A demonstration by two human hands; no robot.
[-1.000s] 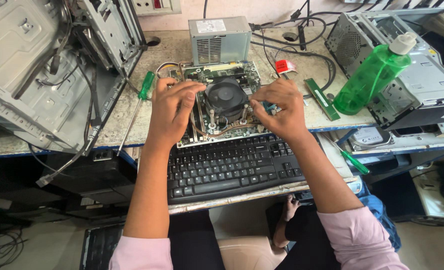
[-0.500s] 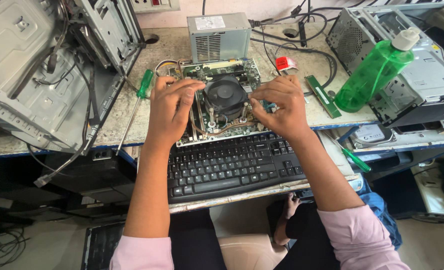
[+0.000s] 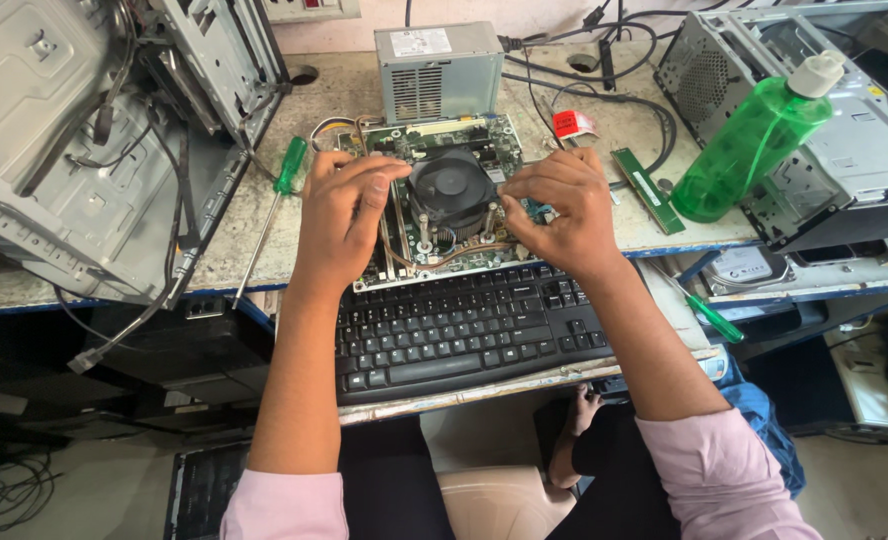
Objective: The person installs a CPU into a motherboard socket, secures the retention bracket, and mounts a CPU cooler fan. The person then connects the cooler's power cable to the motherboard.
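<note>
Nearest the person lies a black computer keyboard point(image 3: 464, 325); just beyond it, touching its far edge, the green circuit board with a round black cooling fan point(image 3: 451, 190) rests flat on the pale stone bench point(image 3: 264, 215). The left hand point(image 3: 342, 215) and right hand point(image 3: 556, 205) flank the fan, fingers curled onto the board's parts, gripping nothing loose. The fan seems still mounted, so work looks early. Left of the board lies a green-handled screwdriver point(image 3: 274, 205), untouched; behind it stands a grey metal power supply box point(image 3: 439, 70).
</note>
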